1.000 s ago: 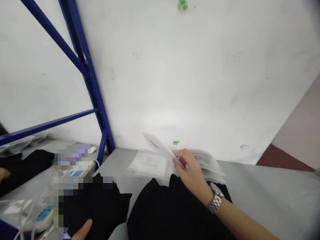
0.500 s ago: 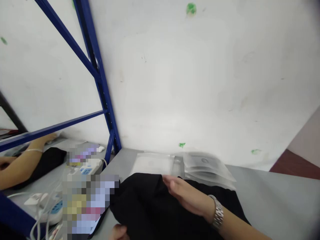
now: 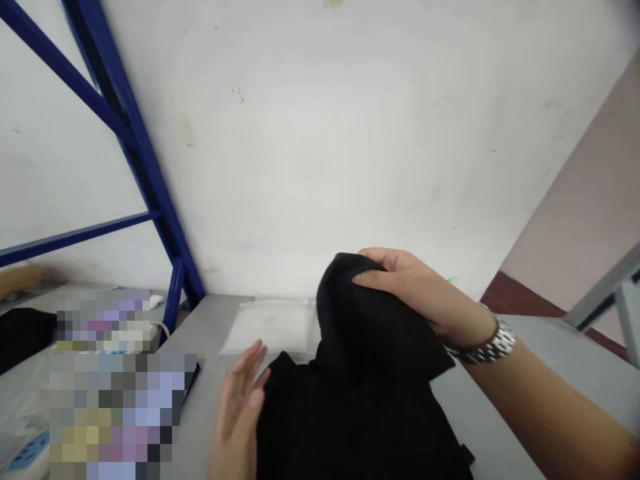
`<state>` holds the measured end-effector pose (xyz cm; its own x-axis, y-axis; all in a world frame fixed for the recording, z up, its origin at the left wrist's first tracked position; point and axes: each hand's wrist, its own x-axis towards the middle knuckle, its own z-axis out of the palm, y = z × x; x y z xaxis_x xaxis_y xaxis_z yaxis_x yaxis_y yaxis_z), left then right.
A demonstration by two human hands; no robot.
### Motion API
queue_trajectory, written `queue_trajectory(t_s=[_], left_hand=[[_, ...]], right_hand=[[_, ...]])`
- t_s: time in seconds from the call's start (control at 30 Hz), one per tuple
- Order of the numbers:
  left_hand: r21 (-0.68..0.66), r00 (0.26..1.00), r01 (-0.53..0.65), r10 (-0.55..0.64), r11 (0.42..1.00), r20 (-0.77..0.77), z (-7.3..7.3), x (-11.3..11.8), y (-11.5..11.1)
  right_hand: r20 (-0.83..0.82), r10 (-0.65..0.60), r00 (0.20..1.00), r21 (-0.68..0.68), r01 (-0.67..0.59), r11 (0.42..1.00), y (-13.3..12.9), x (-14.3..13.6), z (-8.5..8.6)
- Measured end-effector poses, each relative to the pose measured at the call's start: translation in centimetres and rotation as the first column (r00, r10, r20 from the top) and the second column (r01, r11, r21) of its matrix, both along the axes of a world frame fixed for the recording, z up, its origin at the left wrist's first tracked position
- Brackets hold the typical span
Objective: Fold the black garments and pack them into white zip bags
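A black cloth garment [image 3: 350,413] lies on the grey table at the bottom centre, with one part lifted off the surface. My right hand [image 3: 410,287], with a metal watch on its wrist, pinches that raised part between thumb and fingers. At the garment's left edge is my left hand [image 3: 240,407], fingers apart and upright, holding nothing. Behind the garment a clear plastic bag [image 3: 270,325] lies flat near the wall.
A blue metal frame [image 3: 145,160] rises at the left. Beyond it are a power strip [image 3: 25,453], cables, black cloth [image 3: 25,333] and another person's blurred arm [image 3: 20,280]. A pixelated area covers the left table. A grey metal bar [image 3: 605,287] stands at right.
My right hand has risen and moved right, lifting part of the black garment. My left hand has come further into view, now open. The view has shifted to the right.
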<state>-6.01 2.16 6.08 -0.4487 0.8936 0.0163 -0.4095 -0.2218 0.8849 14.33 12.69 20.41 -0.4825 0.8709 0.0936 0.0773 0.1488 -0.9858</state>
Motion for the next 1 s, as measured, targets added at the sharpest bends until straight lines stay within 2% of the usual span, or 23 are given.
queue_trajectory(t_s=[0.03,0.1,0.17,0.23,0.33,0.37,0.43,0.47,0.5,0.57,0.63,0.7,0.77,0.8,0.83,0.87,0.93,1.0], left_hand=[[0.089,0.987,-0.042,0.055,0.995,-0.149,1.0,0.8,0.1],[0.198,0.911,-0.034,0.112,0.980,-0.397,3.2,2.5,0.3],[0.161,0.854,-0.003,0.086,0.987,-0.514,5.4,4.1,1.0],[0.073,0.842,0.030,0.015,0.997,-0.540,7.1,4.6,2.5],[0.030,0.883,0.139,-0.111,0.990,-0.456,8.7,3.6,5.4],[0.035,0.905,0.152,-0.125,0.988,-0.407,9.0,2.9,6.2],[0.058,0.949,0.112,-0.089,0.992,-0.302,9.3,1.5,7.3],[0.068,0.968,0.075,-0.056,0.995,-0.245,9.4,1.0,7.6],[0.075,0.982,0.038,-0.024,0.996,-0.188,9.3,0.6,7.7],[0.085,0.996,-0.018,0.025,0.996,-0.085,9.3,0.4,7.6],[0.096,1.000,-0.028,0.028,0.995,-0.001,9.3,1.0,7.3],[0.108,0.997,-0.008,0.000,0.994,0.074,9.6,1.9,7.0],[0.112,0.990,0.014,-0.030,0.994,0.140,10.1,2.8,6.5],[0.111,0.984,0.014,-0.034,0.994,0.176,10.5,3.2,6.2],[0.110,0.975,0.009,-0.033,0.994,0.219,10.8,3.4,5.7],[0.101,0.962,0.005,-0.033,0.995,0.273,11.1,3.5,5.2],[0.062,0.917,0.026,-0.049,0.998,0.396,11.5,3.2,3.9],[0.053,0.873,0.067,-0.084,0.996,0.480,11.6,2.2,2.7]], right_hand=[[0.018,0.039,0.999,-0.001,-0.039,0.999,0.1,-0.5,0.5],[0.048,0.134,0.990,-0.021,-0.133,0.991,0.4,-1.6,1.1],[0.077,0.241,0.967,-0.053,-0.238,0.970,0.7,-2.5,1.4],[0.036,0.286,0.957,-0.078,-0.283,0.956,0.9,-3.0,1.3],[-0.155,0.176,0.972,-0.057,-0.187,0.981,0.6,-2.5,-0.2],[-0.206,0.110,0.972,-0.029,-0.118,0.993,0.0,-2.1,-1.3],[-0.234,-0.045,0.971,0.077,0.064,0.995,-1.8,-1.3,-4.9],[-0.196,-0.131,0.972,0.149,0.162,0.976,-3.1,-1.1,-7.2],[-0.154,-0.198,0.968,0.281,0.235,0.930,-4.5,-0.9,-9.8],[0.030,-0.354,0.935,0.573,0.275,0.772,-7.4,-1.2,-14.9],[0.072,-0.359,0.930,0.634,0.235,0.737,-9.7,-2.0,-18.9],[0.101,-0.376,0.921,0.723,0.191,0.664,-10.8,-3.2,-21.2],[0.168,-0.459,0.872,0.798,0.153,0.583,-10.9,-4.1,-21.7],[0.202,-0.508,0.837,0.807,0.152,0.570,-10.6,-4.5,-21.6],[0.232,-0.544,0.806,0.791,0.169,0.588,-10.3,-4.6,-21.2],[0.254,-0.561,0.788,0.742,0.213,0.635,-10.0,-4.6,-20.7],[0.239,-0.551,0.799,0.608,0.319,0.727,-9.2,-4.2,-19.8],[0.192,-0.520,0.832,0.513,0.367,0.776,-8.3,-3.1,-19.2]])
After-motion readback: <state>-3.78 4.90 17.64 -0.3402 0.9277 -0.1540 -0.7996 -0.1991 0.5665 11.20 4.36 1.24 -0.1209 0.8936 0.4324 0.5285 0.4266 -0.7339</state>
